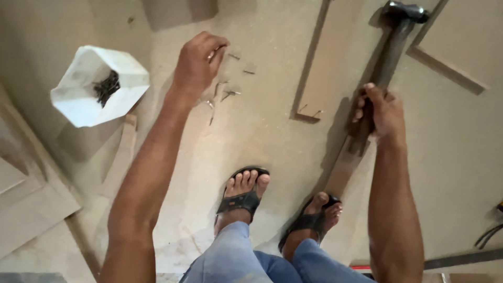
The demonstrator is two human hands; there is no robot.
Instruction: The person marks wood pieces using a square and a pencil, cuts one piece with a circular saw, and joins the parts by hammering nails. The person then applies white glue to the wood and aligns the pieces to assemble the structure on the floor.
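1. The left arm stretches forward and down, nearly straight. The left hand hovers over the pale board floor with its fingers curled and pinched together; it seems to grip a small nail, though the pictures do not show this for certain.
2. Several small loose metal nails lie scattered on the floor just beside and below that hand.
3. The right arm reaches forward, bent slightly at the wrist. The right hand is wrapped tight around the dark handle of a steel-headed hammer, whose head points away, up towards the top of the view.
4. An open white paper bag of dark nails stands on the floor, well to the left of the left hand.
5. Two feet in black sandals stand on the floor between the arms.
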